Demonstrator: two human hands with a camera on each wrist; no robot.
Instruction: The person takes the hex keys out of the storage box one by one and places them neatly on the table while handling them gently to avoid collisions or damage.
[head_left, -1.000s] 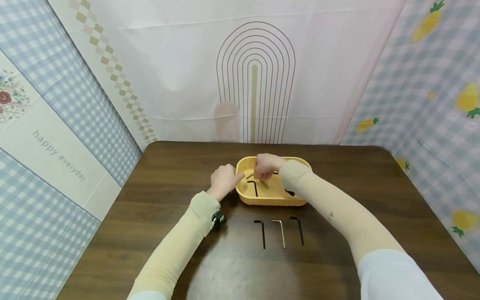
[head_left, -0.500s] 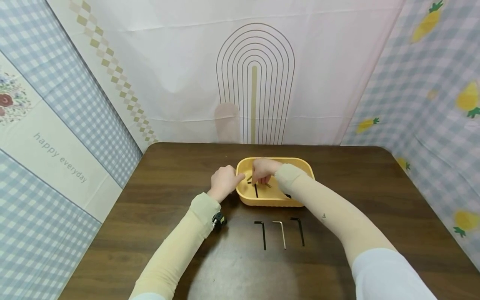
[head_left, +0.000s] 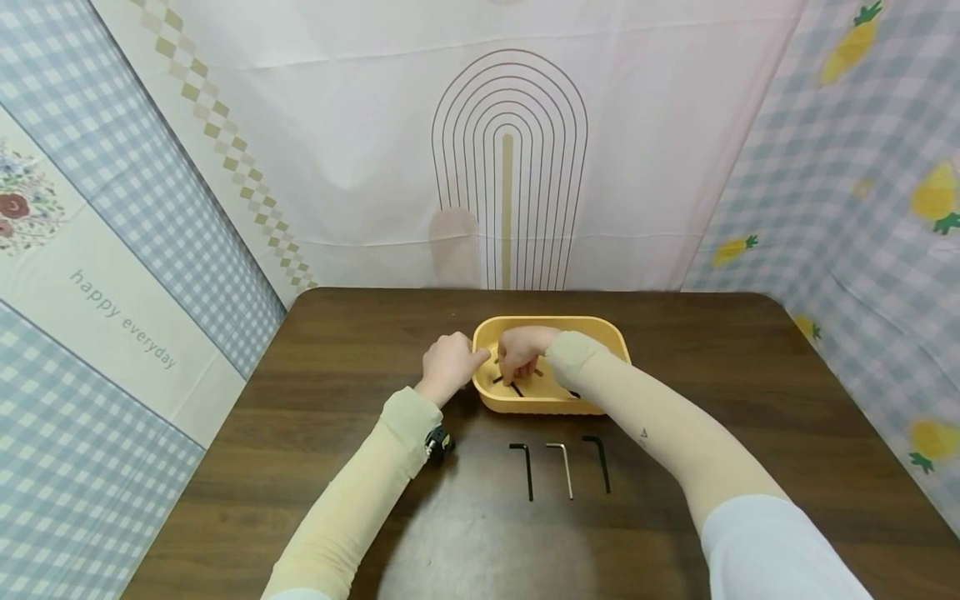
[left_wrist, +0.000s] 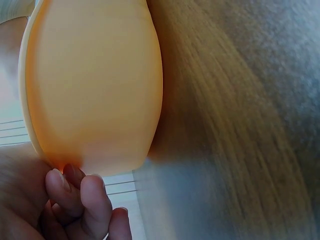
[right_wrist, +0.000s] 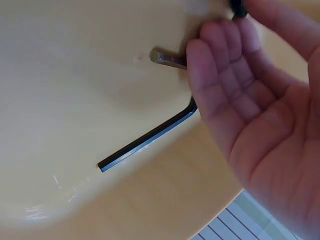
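The yellow plastic bin (head_left: 551, 405) stands on the table with several hex keys inside. My left hand (head_left: 447, 367) grips its left rim, the thumb over the edge and the other fingers curled outside against the wall, as the left wrist view shows. Down in the bin, my right hand (head_left: 519, 352) pinches a black hex key (head_left: 518, 390) between thumb and index finger; only its dark end (right_wrist: 238, 8) appears in the right wrist view. Behind that hand lie another black hex key (right_wrist: 145, 138) and a brass-coloured one (right_wrist: 169, 58), both partly hidden by the fingers.
In front of the bin, a black hex key (head_left: 529, 473), a silver hex key (head_left: 567, 472) and a second black one lie in a row on the brown table (head_left: 360, 333). A white patterned curtain (head_left: 360, 167) hangs behind the table, with checked cloth at both sides.
My right hand has moved left and toward the bin's front, and has taken hold of the black hex key, which has turned. The left hand stays on the rim.
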